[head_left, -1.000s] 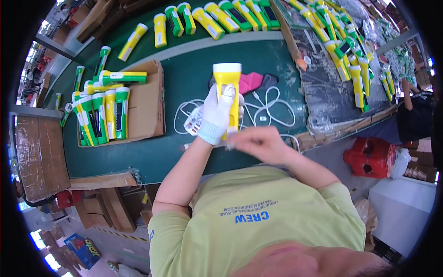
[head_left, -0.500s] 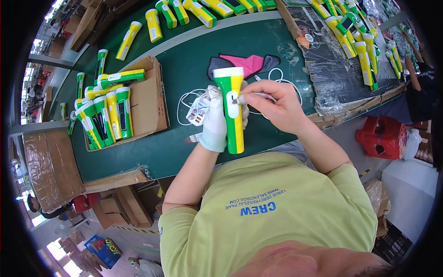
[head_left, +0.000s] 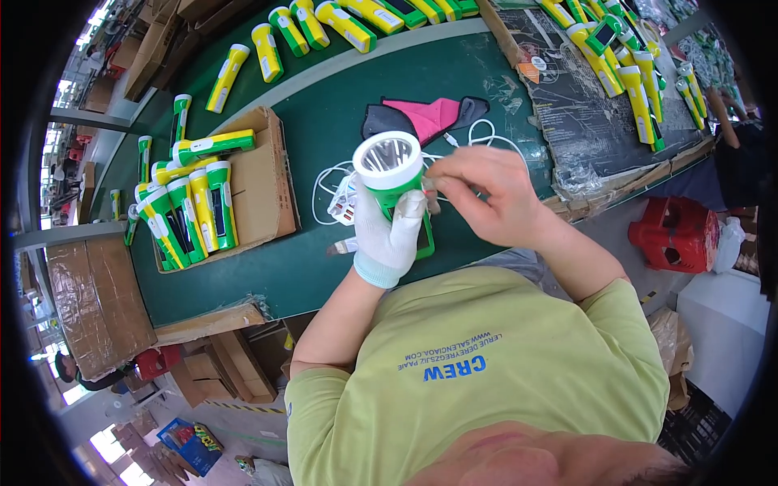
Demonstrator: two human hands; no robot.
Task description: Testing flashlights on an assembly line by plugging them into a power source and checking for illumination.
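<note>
Green and white, that flashlight (head_left: 395, 180) sits upright in your left hand (head_left: 391, 231), its round reflector head tipped up toward the camera, raised just above the green desk (head_left: 324, 105). Your left hand wears a white knit glove, and its fingers (head_left: 409, 206) are wrapped tight around the green body below the head. Your right hand (head_left: 486, 194) is bare and right beside the head, fingers (head_left: 444, 172) pinched narrow against the flashlight's side; whether they hold some small part there, you cannot tell from this angle. Under your hands, a tangle of white cable (head_left: 332, 182) loops across the desk, ending in a small white plug block (head_left: 344, 209) just left of your glove. Behind the flashlight lies a pink and dark grey cloth piece (head_left: 425, 117), flat on the desk. Off to your left, an open cardboard tray (head_left: 259, 170) carries a row of yellow-and-green flashlights (head_left: 198, 206) standing side by side, one more laid across their tops. More flashlights (head_left: 267, 44) line the far edge of the desk, and another batch (head_left: 640, 77) rests on a dark sheet to your right. Down on the floor at your right stands a red plastic stool (head_left: 677, 235).
</note>
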